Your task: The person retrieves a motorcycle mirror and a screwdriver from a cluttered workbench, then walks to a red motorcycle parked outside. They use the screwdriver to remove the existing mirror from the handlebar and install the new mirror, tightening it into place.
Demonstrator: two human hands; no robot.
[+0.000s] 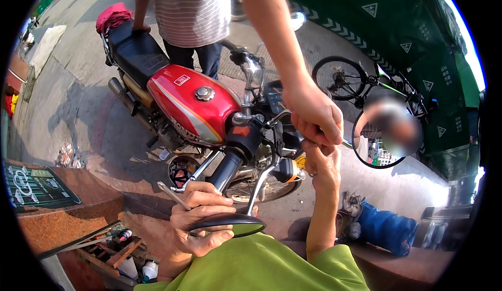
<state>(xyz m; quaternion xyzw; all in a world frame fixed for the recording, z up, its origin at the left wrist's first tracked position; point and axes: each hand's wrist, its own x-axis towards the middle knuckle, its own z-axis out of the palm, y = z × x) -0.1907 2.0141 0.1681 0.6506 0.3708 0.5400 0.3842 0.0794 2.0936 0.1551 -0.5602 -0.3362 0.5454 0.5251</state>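
My left hand (201, 220) is closed round the edge of a black-rimmed round mirror (246, 223), whose chrome stem (259, 189) runs up toward the handlebar. A slim silver tool, perhaps a spanner (172, 194), sticks out between the same fingers. My right hand (323, 168) is raised with its fingers pinched together, right against another person's closed hand (316, 113), and what lies between them is hidden. Beside both hands is a second round mirror (387, 152) with a reflection in it. They belong to a red motorcycle (178, 95) with a black grip (226, 170) near my left hand.
The other person (191, 14) stands behind the motorcycle, one hand on its black seat (136, 45). A bicycle (340, 79) leans by a green barrier (366, 24). A blue bundle (384, 228) lies at right; a wooden tool box (125, 254) sits at lower left.
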